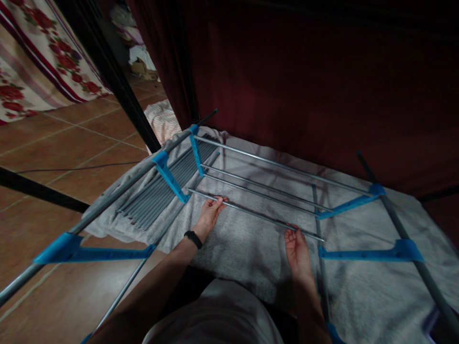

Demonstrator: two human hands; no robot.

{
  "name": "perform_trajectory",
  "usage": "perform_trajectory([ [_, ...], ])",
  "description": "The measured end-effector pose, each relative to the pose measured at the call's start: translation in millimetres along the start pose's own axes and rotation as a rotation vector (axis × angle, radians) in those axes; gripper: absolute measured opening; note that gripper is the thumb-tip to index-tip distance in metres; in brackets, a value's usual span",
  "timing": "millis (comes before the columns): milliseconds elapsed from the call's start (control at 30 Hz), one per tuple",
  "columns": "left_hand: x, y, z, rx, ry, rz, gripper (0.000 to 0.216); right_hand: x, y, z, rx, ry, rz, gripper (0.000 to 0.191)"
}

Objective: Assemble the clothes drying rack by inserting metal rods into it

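Observation:
A drying-rack frame lies over a grey towel [236, 248] on the floor, built of grey metal tubes and blue plastic brackets [168, 177]. My left hand [210, 215] grips the near thin metal rod [251, 212] close to its left end, fingers curled around it. My right hand [296, 246] holds the same rod near its right end, palm up with fingers closed on it. Three more rods [265, 184] sit fitted between the left and right blue brackets [353, 203] behind it. A black band is on my left wrist.
A bundle of loose grey rods [161, 191] lies on the towel at left. A dark red curtain [322, 81] hangs behind. Terracotta tiles [60, 143] cover the floor, with a floral cloth [39, 62] at upper left and a black pole [114, 81] crossing diagonally.

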State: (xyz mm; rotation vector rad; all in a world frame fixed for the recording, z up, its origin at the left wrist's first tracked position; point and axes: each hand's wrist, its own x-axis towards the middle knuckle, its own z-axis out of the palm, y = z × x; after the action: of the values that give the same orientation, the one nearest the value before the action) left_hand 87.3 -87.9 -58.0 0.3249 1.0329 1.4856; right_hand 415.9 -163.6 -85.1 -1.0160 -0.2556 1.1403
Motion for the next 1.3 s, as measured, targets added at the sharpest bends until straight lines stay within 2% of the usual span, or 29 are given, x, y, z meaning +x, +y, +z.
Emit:
perform_trajectory([
  [733,1,2,-5,-0.001,-0.079,-0.015,0.023,-3,-2,2,-0.007,0.004,0.024,0.017],
  [933,2,3,-5,0.005,-0.062,-0.019,0.024,-3,5,6,-0.059,0.081,-0.037,0.013],
  [1100,3,3,-6,0.004,-0.072,-0.011,0.026,-4,14,9,-0.149,0.133,-0.131,0.020],
  [1300,4,2,-9,0.005,-0.109,0.017,0.032,-1,21,7,-0.264,0.134,-0.212,0.024],
])
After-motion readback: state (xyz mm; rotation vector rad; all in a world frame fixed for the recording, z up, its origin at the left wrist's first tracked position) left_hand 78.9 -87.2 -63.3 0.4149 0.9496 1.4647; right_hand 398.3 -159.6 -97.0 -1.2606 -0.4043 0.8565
